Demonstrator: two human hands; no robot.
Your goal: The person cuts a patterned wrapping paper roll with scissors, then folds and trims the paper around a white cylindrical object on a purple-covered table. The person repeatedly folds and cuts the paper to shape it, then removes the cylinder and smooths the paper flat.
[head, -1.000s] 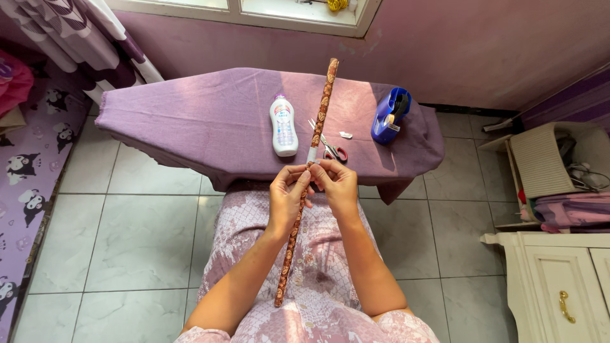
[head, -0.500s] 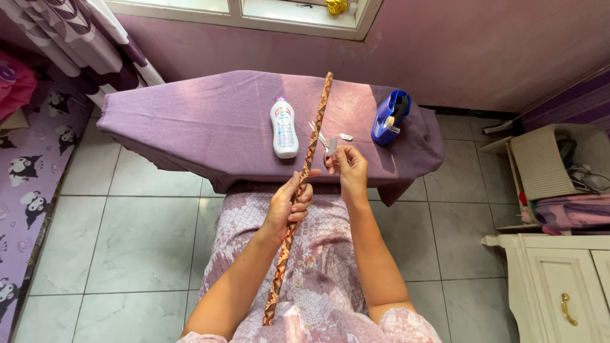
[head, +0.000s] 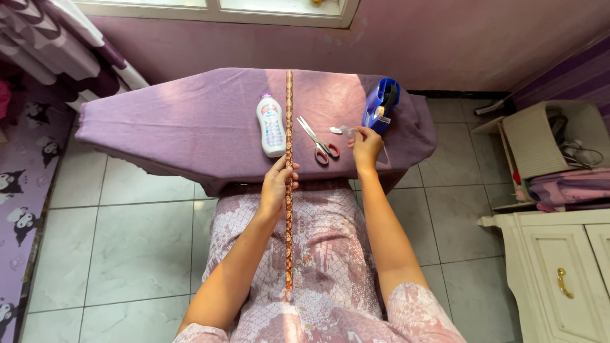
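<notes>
Presently the left hand is closed around a long patterned roll, gripping it near mid-length at the near edge of the board; this grip keeps the roll straight, its far end resting on the purple cover and its near end lying over the person's lap, so neither end is free to swing. The right hand is off the roll and out at the board's right side, thumb and fingers pinched on a small pale strip, seemingly tape; the other fingers are loosely curled. That hand sits just beside the blue dispenser, the likely source of the strip; whether the strip is already torn free cannot be told. Scissors lie flat between roll and right hand, blades pointing away, within easy reach of either hand; a white bottle lies just left of the roll, nearly touching it. A small pale scrap rests on the cover near the right hand.
</notes>
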